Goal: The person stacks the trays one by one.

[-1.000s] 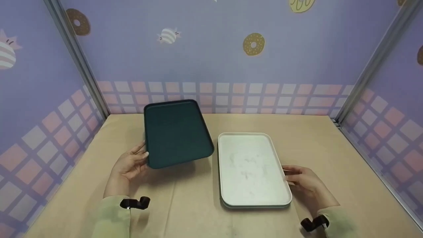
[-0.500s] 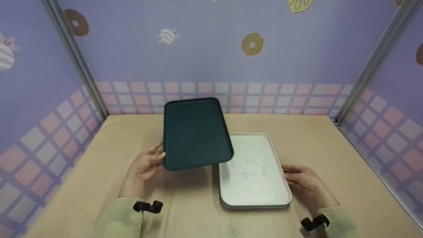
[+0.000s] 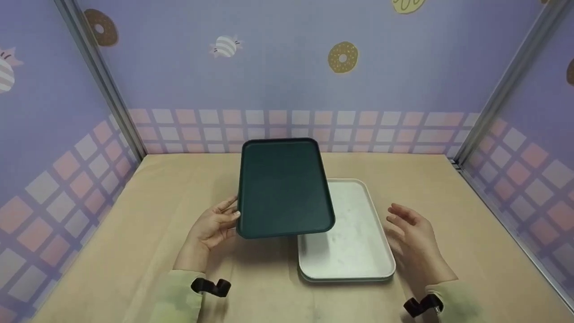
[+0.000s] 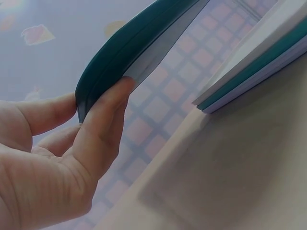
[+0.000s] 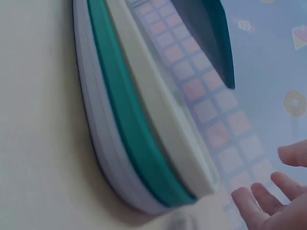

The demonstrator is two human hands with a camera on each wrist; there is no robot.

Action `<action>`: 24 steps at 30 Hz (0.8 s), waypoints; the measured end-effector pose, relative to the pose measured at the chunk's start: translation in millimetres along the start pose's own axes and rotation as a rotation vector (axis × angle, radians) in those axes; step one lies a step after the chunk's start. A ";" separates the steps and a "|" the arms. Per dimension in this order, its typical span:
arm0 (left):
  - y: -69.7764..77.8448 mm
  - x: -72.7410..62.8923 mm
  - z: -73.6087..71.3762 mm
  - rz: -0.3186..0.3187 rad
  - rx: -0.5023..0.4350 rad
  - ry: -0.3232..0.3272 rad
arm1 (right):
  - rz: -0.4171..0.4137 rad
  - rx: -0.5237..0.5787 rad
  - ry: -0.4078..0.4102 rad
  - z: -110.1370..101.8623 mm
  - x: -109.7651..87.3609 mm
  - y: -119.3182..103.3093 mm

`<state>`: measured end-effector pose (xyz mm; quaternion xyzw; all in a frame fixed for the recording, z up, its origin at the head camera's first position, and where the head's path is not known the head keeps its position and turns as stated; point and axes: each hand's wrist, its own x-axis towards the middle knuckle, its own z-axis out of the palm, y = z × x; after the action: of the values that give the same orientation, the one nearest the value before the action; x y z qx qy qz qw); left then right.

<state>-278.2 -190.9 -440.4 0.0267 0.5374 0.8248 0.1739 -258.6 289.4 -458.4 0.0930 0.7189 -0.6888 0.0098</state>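
A dark green tray (image 3: 284, 186) is up in the air, its left edge pinched between the thumb and fingers of my left hand (image 3: 215, 226). In the left wrist view the thumb lies on one face of the green tray (image 4: 110, 57) and the fingers on its underside. It overlaps the left part of a white tray (image 3: 354, 242), which tops a stack on the table. Below the white tray (image 5: 153, 105) the right wrist view shows a green tray (image 5: 124, 124) and pale lilac layers (image 5: 96, 120). My right hand (image 3: 417, 233) hovers right of the stack, fingers apart and holding nothing.
The table (image 3: 170, 193) is covered in a tan sheet. Patterned purple panels (image 3: 287, 80) close it in at the back and both sides, with metal posts (image 3: 96, 80) at the corners.
My left hand has carried the dark green tray rightward, partly over the white tray. My right hand has let go of the stack's right edge and lifted. The stack has stayed put.
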 end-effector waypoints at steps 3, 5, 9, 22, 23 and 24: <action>-5.0 1.7 5.5 -0.002 0.021 -0.019 | -0.001 0.073 -0.048 5.3 -3.4 -3.7; -9.1 3.5 10.3 -0.007 0.034 -0.027 | 0.005 0.096 -0.095 8.8 -5.5 -4.9; -17.7 7.5 22.5 -0.020 0.038 -0.049 | 0.012 0.142 -0.202 16.2 -9.9 -4.1; -51.7 16.2 58.4 -0.046 0.046 -0.080 | 0.020 0.141 -0.269 28.1 -19.8 -2.4; -54.4 16.5 60.7 -0.047 0.047 -0.078 | 0.026 0.135 -0.244 27.6 -19.4 -2.1; -57.0 17.0 62.6 -0.047 0.048 -0.076 | 0.030 0.126 -0.225 26.6 -18.8 -1.8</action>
<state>-264.9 -110.0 -467.6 0.0498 0.5505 0.8057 0.2129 -243.5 260.6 -455.2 0.0264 0.6672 -0.7384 0.0948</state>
